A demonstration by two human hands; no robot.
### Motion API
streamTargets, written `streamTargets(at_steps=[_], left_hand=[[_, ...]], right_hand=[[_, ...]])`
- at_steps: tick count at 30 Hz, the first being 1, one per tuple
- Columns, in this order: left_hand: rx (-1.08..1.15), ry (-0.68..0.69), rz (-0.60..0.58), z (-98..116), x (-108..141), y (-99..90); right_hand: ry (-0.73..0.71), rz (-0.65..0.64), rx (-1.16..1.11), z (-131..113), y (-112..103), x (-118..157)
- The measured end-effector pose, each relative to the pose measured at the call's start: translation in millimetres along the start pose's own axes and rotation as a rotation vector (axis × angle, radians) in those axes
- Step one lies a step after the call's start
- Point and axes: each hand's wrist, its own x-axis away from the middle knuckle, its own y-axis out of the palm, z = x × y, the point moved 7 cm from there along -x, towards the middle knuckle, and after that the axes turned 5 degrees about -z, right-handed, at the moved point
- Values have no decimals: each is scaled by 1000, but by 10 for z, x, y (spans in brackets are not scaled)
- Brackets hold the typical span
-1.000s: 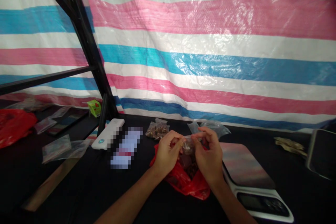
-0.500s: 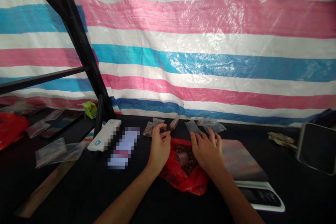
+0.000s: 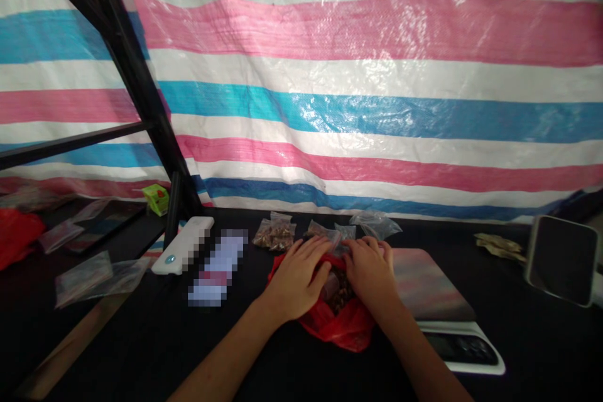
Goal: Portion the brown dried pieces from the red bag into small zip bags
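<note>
Spanning the crumpled red plastic bag (image 3: 336,330), my left hand (image 3: 296,279) and right hand (image 3: 372,269) face palm down, fingertips near each other at its far edge, beside a small clear plastic bag (image 3: 335,238). I can't tell whether either hand's fingers pinch that small bag or merely rest against it. Between my hands, the red bag gapes around small brown pieces (image 3: 342,303) and a translucent plastic cup (image 3: 330,286). Beyond my fingers, on the black tabletop (image 3: 301,380), I see clear pouches with brown contents (image 3: 276,233) to the left and crinkled clear plastic bags (image 3: 377,224) to the right. Partly behind my right forearm sits a white scale with a shiny metal plate (image 3: 431,282); well left lies a white oblong device (image 3: 181,246).
</note>
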Motion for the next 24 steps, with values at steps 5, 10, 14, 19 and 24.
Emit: streamTargets(at_steps=[5, 10, 14, 19, 24], left_hand=[[-75, -84, -61, -60, 18, 26], [-195, -172, 98, -193, 17, -80], [-153, -144, 228, -163, 31, -149], [-5, 18, 260, -22, 35, -168], [11, 95, 269, -16, 37, -142]], right_hand=[[-47, -76, -12, 10, 59, 2], [-45, -71, -48, 10, 54, -1], [30, 81, -164, 20, -157, -31], [-71, 224, -623, -86, -379, -56], [-158, 16, -1025, -276, -231, -38]])
